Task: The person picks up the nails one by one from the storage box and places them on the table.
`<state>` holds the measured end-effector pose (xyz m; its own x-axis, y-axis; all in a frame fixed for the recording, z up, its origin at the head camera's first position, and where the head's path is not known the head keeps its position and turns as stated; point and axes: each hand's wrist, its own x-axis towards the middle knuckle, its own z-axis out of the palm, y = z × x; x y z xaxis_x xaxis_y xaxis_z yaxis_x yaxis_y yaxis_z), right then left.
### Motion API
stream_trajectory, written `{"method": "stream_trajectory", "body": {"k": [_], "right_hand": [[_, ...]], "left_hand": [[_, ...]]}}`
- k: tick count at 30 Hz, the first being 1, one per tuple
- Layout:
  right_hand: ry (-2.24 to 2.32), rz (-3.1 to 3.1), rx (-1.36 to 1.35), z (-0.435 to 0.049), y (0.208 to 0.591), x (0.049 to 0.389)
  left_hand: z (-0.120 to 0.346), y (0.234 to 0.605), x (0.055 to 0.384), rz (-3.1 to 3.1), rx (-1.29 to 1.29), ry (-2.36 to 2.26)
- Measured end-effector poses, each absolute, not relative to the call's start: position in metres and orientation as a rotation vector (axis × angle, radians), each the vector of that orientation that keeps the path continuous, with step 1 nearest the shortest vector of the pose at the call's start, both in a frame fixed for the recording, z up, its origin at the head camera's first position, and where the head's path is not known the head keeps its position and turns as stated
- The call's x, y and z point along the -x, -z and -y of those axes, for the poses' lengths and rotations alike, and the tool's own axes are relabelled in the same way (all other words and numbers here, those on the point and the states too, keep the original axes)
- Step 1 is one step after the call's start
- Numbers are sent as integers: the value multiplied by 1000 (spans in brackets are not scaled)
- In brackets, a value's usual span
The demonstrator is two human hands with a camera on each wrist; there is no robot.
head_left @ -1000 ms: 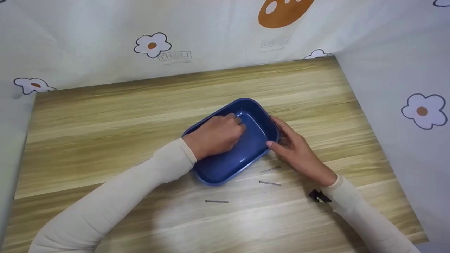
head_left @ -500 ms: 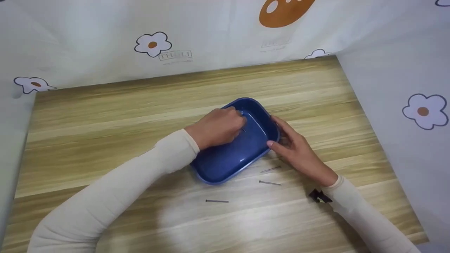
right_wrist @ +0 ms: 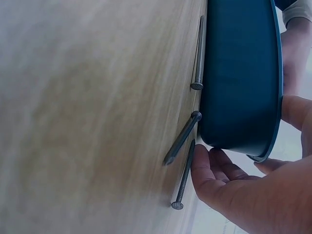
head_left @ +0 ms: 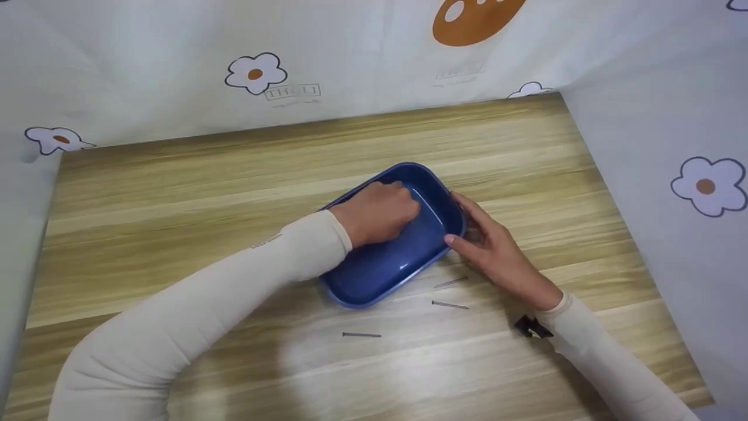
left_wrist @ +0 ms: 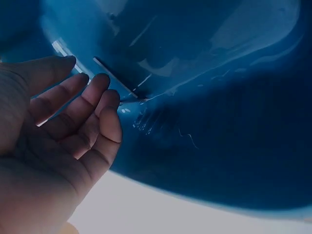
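My left hand point(head_left: 380, 213) reaches down into a blue rectangular tray point(head_left: 374, 275), its fingers bent. The left wrist view shows that hand point(left_wrist: 63, 112) loosely curled, with a gap between thumb and fingers and nothing held there. Just beyond its fingertips a dark nail point(left_wrist: 113, 75) lies on the tray's glossy bottom. At the tray's right corner my right hand point(head_left: 491, 251) grips it, thumb at the rim and the other fingers along the outer wall. Beside the tray's outer wall point(right_wrist: 241, 73), three nails lie on the table, one nail point(right_wrist: 184, 178) close by the right fingertips.
The wood-grain table point(head_left: 175, 199) is bordered by a pale flower-print sheet point(head_left: 350, 52) behind and at both sides. One loose nail point(head_left: 362, 335) lies in front of the tray, nearer my body than the other two. A black clip point(head_left: 533, 327) sits at my right wrist.
My left hand has shifted to the right and slightly away inside the tray. A thin dark piece seen by its fingers half a second ago is hidden in the head view. My right hand stays put.
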<state>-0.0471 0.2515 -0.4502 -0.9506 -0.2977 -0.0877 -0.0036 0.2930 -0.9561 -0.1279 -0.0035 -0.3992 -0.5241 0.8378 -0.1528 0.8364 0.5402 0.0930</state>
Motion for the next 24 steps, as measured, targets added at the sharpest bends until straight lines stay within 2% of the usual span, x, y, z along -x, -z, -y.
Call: {"method": "stream_trajectory", "body": {"k": [24], "right_hand": [[1695, -2315, 282, -252, 450, 48]], "left_hand": [[-14, 420, 129, -2678, -1506, 198]]}}
